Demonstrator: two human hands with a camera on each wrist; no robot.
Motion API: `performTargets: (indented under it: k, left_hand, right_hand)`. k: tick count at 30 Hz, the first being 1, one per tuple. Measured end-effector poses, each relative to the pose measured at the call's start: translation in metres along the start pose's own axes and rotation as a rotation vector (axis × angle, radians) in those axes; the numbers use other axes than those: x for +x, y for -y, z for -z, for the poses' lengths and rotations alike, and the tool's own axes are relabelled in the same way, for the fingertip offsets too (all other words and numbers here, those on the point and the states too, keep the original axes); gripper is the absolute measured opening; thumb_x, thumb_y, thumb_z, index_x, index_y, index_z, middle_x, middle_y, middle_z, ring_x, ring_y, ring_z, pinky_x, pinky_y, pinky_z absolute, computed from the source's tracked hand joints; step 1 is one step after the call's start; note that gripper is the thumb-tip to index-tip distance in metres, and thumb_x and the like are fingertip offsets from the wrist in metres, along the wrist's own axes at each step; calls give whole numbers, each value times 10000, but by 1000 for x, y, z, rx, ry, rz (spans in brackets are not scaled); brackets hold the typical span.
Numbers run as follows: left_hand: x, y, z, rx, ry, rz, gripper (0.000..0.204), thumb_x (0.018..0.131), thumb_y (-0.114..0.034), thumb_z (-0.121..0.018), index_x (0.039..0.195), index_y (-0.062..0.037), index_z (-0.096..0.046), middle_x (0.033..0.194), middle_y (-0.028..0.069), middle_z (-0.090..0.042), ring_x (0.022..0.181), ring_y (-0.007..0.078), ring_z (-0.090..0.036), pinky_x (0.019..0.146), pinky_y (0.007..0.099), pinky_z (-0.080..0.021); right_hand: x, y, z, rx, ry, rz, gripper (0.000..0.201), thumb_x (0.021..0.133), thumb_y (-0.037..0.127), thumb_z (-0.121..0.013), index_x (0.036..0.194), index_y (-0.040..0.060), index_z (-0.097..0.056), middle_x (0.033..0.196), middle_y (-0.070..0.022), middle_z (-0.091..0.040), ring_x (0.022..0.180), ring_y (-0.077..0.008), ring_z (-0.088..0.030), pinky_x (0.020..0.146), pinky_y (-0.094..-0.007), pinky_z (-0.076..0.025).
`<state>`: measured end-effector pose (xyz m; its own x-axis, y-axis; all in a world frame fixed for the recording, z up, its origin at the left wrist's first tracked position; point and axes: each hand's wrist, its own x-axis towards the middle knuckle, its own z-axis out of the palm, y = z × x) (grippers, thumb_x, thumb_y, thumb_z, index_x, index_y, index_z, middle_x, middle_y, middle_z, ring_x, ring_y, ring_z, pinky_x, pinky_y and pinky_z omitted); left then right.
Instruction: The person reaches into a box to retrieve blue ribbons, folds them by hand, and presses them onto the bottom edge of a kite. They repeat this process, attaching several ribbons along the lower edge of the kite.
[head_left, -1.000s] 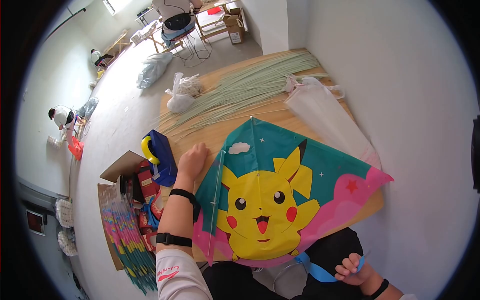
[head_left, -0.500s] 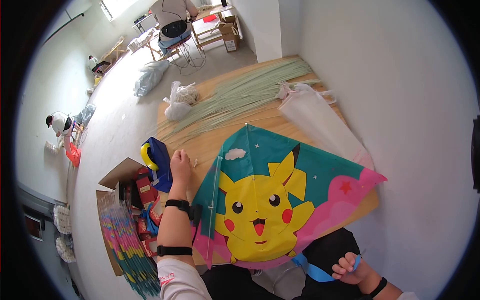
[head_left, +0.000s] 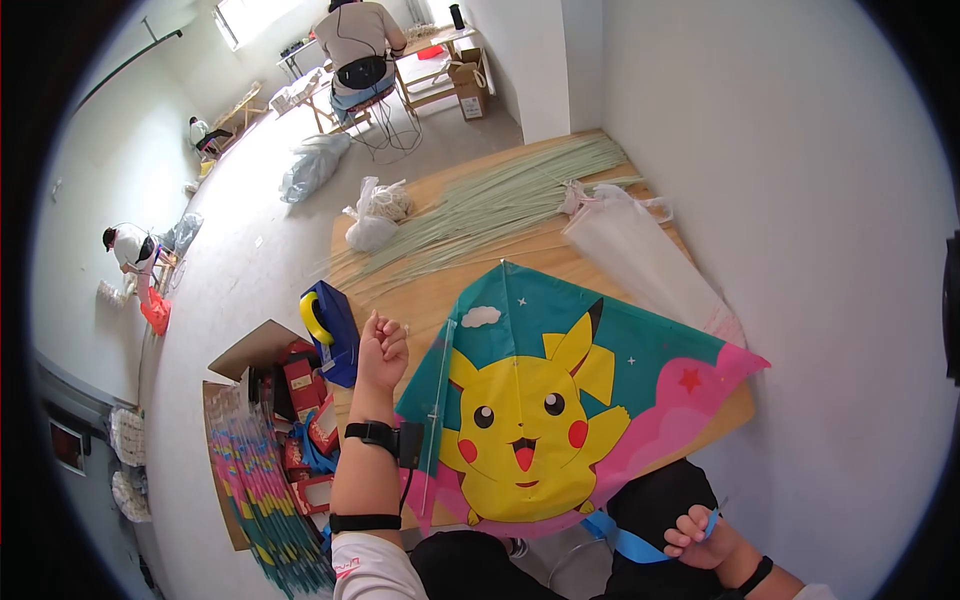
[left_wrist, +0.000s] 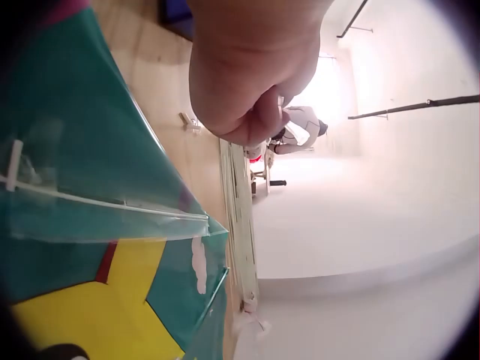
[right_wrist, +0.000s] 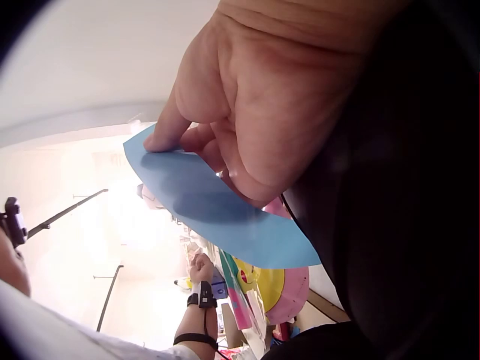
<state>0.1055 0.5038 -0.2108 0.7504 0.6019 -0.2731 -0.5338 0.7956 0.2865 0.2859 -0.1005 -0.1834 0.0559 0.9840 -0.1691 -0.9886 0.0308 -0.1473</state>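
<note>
A kite with a yellow cartoon figure (head_left: 525, 430) lies face up on the wooden table (head_left: 440, 290), a thin rod along its left part. Left of its top edge, my left hand (head_left: 383, 355) is raised beside the blue tape dispenser (head_left: 342, 340), fingers curled; in the left wrist view that hand (left_wrist: 251, 71) pinches a small whitish, see-through piece (left_wrist: 297, 133). My right hand (head_left: 700, 540), low at the right over the lap, holds a blue strip (head_left: 640, 547). The right wrist view shows the strip (right_wrist: 225, 214) between thumb and fingers of this hand (right_wrist: 262, 97).
Pale green thin sticks (head_left: 500, 200) cover the table's far part, with a knotted white bag (head_left: 372, 230) left and a long translucent bag (head_left: 650, 250) right. A carton (head_left: 245, 350) with red boxes and bundled printed pieces (head_left: 265, 480) stands left. People sit farther back.
My left hand went left to the dispenser, then came back a little to the right, and its curled fingers now face up. The right hand keeps its hold on the blue strip. The head view shifted slightly.
</note>
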Motion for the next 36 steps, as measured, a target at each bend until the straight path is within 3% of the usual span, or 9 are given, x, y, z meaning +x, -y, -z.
performTargets:
  k: [5, 7, 8, 10, 13, 32, 34, 35, 36]
  left_hand:
    - [15, -13, 42, 605, -188, -115, 283, 1022, -317, -498, 850, -97, -541, 645, 30, -533, 479, 156, -467, 404, 291, -395]
    - [20, 3, 36, 2281, -517, -898, 348, 1015, -406, -490, 920, -79, -559, 727, 129, -671, 621, 285, -669, 501, 413, -519]
    - [18, 11, 29, 2281, -518, -897, 348, 1015, -406, -490, 920, -79, -559, 727, 129, -671, 621, 285, -669, 501, 413, -519]
    - [3, 34, -19, 2649, -725, -529, 398, 1004, -450, -484, 925, -73, -584, 841, 218, -710, 790, 383, -715, 627, 492, -566]
    - [22, 34, -12, 2842, -608, -569, 407, 996, -457, -489, 851, -95, -606, 751, 179, -697, 716, 365, -711, 608, 444, -576]
    - [43, -10, 47, 2760, -314, -1013, 374, 1019, -355, -508, 758, -91, -554, 660, 112, -652, 597, 309, -664, 531, 441, -519]
    - [38, -17, 40, 1832, -319, -922, 423, 1042, -378, -485, 719, -107, -470, 571, 42, -497, 440, 198, -472, 412, 366, -386]
    - [32, -19, 37, 1834, -318, -926, 423, 1042, -378, -485, 719, -107, -470, 571, 42, -497, 440, 198, -472, 412, 366, -386]
    - [13, -12, 13, 1195, -191, -669, 437, 1049, -389, -474, 710, -118, -428, 566, 15, -391, 441, 155, -361, 399, 324, -306]
  right_hand:
    - [-4, -1, -3, 4, -2, -3, 168, 1006, 300, -567, 991, 177, -680, 910, 30, -640, 979, -156, -546, 895, -345, -426]
    - [-6, 0, 2, 23, -11, -17, 171, 1006, 307, -569, 995, 177, -679, 919, 30, -640, 985, -158, -544, 900, -345, -425]
    - [-6, -1, 1, 23, -12, -17, 171, 1006, 307, -569, 995, 177, -679, 919, 30, -640, 985, -158, -544, 900, -345, -425]
    - [-4, 1, -1, 35, 5, -22, 181, 1009, 321, -566, 1000, 179, -678, 921, 33, -636, 992, -159, -539, 904, -344, -421]
    - [0, 1, 0, 21, 9, -5, 192, 1011, 335, -562, 1005, 182, -677, 918, 37, -632, 993, -157, -533, 905, -344, -419]
    - [-2, 5, 0, 38, -16, -18, 190, 1008, 327, -562, 999, 183, -685, 901, 45, -635, 987, -157, -532, 899, -343, -413]
    - [-1, 5, 2, 29, -6, -32, 172, 1008, 308, -562, 985, 185, -680, 882, 44, -626, 975, -155, -528, 890, -341, -414]
    - [-1, 4, 1, 30, -2, -32, 172, 1008, 308, -562, 985, 185, -680, 882, 44, -626, 975, -155, -528, 890, -341, -414]
    - [0, 4, 1, 69, -17, -27, 154, 1000, 264, -571, 965, 167, -684, 873, 23, -631, 973, -171, -542, 892, -352, -426]
